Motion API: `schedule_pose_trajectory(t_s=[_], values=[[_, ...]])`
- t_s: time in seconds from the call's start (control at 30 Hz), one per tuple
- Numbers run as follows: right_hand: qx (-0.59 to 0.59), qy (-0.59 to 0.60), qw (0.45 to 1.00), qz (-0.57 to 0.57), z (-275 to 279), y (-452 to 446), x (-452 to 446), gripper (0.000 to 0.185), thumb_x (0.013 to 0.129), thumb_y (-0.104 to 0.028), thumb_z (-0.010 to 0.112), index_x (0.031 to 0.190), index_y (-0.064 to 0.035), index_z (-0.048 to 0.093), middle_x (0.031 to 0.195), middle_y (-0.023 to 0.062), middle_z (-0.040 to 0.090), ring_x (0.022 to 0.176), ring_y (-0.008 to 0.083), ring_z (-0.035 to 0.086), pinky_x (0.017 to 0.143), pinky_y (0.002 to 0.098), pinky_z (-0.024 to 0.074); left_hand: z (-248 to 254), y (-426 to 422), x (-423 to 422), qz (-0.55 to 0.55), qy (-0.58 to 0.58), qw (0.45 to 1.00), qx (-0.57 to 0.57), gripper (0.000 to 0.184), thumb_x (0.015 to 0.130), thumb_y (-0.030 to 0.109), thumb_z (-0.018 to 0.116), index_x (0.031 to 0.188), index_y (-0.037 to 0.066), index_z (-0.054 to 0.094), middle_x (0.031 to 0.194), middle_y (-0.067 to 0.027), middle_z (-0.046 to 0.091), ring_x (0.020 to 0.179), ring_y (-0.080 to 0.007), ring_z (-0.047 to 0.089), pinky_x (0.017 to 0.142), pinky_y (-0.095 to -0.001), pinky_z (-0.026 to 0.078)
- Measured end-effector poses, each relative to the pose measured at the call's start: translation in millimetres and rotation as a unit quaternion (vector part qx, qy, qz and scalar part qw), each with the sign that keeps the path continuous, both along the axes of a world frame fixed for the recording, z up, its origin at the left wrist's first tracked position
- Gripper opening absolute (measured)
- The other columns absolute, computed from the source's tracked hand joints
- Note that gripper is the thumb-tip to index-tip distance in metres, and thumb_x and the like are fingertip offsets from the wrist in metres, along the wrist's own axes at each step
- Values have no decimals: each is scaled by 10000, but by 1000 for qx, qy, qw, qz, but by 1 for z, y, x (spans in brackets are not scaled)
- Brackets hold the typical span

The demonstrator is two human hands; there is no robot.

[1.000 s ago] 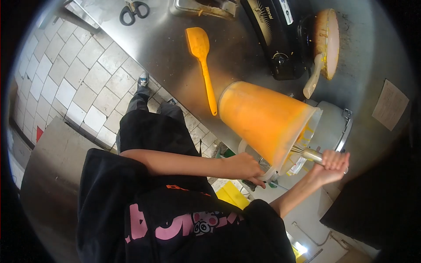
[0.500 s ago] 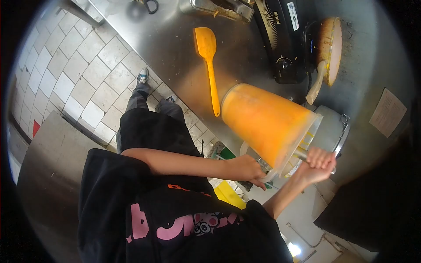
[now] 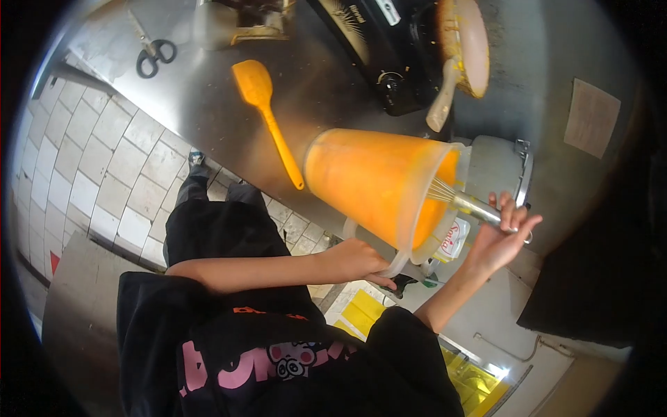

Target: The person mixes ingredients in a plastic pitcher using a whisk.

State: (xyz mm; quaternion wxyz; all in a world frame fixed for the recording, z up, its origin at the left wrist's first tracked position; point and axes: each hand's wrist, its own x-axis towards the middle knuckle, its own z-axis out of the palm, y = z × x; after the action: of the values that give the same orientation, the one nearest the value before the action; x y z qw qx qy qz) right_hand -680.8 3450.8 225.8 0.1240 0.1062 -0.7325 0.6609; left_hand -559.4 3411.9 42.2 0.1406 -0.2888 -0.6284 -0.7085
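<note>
A large translucent plastic pitcher (image 3: 368, 177) full of orange mixture stands at the edge of the steel counter. My left hand (image 3: 354, 262) is closed around its handle (image 3: 399, 264). A metal whisk (image 3: 479, 208) reaches into the pitcher's mouth, its wires partly sunk in the orange mixture. My right hand (image 3: 504, 240) holds the whisk's handle near the end, some fingers loosened and stretched out. Beside the pitcher's base lies an orange spatula (image 3: 267, 118), flat on the counter.
Black scissors (image 3: 156, 58) and a metal container (image 3: 243, 21) sit farther along the counter (image 3: 208, 90). A black Rinnai gas stove (image 3: 375, 62) carries a stained pan (image 3: 469, 48) with a pale handle. Behind the pitcher are a grey pot-like vessel (image 3: 493, 163) and a Sonia-labelled package (image 3: 455, 240).
The whole view has shifted, bringing the scissors fully into sight. More of the pitcher's mouth and the whisk's wires show. My right hand's fingers have loosened from a tight wrap.
</note>
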Motion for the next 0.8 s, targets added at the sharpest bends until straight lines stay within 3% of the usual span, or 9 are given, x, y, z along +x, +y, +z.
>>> schedule_pose_trajectory(t_s=[0.07, 0.13, 0.2, 0.27, 0.37, 0.47, 0.7, 0.77, 0.8], values=[[42, -19, 999, -7, 1, 6, -2, 457, 906, -394, 312, 552, -105, 327, 512, 25, 314, 677, 187, 398, 768, 339, 338, 2, -2, 0, -6, -16, 999, -32, 496, 753, 483, 505, 531, 41, 481, 517, -125, 515, 522, -303, 544, 460, -360, 427], [204, 24, 979, -14, 0, 10, -4, 483, 909, -401, 292, 571, -66, 372, 534, 58, 378, 698, 200, 425, 797, 355, 337, 2, -3, 0, -9, -13, 999, -50, 493, 750, 482, 510, 529, 42, 480, 515, -127, 514, 525, -303, 546, 463, -359, 430], [219, 9, 976, -9, 3, 14, -1, 505, 917, -381, 281, 620, -17, 464, 588, 85, 455, 709, 182, 440, 798, 337, 351, 2, -2, 0, -8, -15, 997, -69, 491, 747, 480, 516, 527, 42, 480, 513, -129, 512, 528, -304, 547, 466, -357, 432], [344, 14, 938, -42, 7, 9, 4, 497, 921, -359, 290, 742, 31, 541, 719, 113, 505, 722, 160, 462, 683, 298, 396, 1, 1, 0, -2, -10, 999, -43, 481, 746, 471, 523, 530, 42, 483, 511, -134, 509, 535, -304, 548, 473, -355, 434], [398, -56, 914, -47, 14, 12, 11, 493, 917, -350, 307, 810, 51, 572, 742, 117, 529, 625, 122, 471, 533, 250, 407, 4, -4, 0, -11, -23, 998, -63, 477, 749, 465, 522, 538, 39, 484, 519, -136, 510, 540, -304, 547, 479, -356, 433], [422, -70, 901, -64, 15, 15, 16, 495, 910, -348, 327, 771, 51, 587, 694, 75, 556, 467, 108, 458, 449, 216, 353, 4, -4, 0, -19, -17, 997, -70, 468, 749, 461, 522, 556, 37, 485, 529, -138, 513, 544, -311, 544, 484, -360, 434], [373, -87, 918, -104, 35, 51, 21, 458, 909, -301, 345, 760, 59, 586, 679, 81, 563, 457, 107, 464, 458, 217, 355, 13, -15, 0, -90, -37, 990, -103, 436, 749, 441, 532, 639, 19, 512, 599, -150, 517, 607, -300, 549, 535, -336, 447], [356, -87, 924, -110, 42, 59, 26, 449, 911, -289, 343, 764, 60, 584, 682, 82, 563, 460, 107, 465, 464, 219, 358, 25, -22, 6, 69, -18, 989, -126, 336, 723, 309, 620, 739, -9, 512, 727, -121, 533, 706, -279, 534, 580, -339, 446], [346, -95, 928, -104, 44, 63, 28, 440, 912, -278, 341, 768, 61, 582, 685, 83, 562, 462, 107, 467, 469, 220, 361, 39, -33, 5, 62, -6, 989, -133, 336, 723, 309, 620, 739, -9, 512, 727, -121, 533, 706, -279, 534, 580, -339, 446]])
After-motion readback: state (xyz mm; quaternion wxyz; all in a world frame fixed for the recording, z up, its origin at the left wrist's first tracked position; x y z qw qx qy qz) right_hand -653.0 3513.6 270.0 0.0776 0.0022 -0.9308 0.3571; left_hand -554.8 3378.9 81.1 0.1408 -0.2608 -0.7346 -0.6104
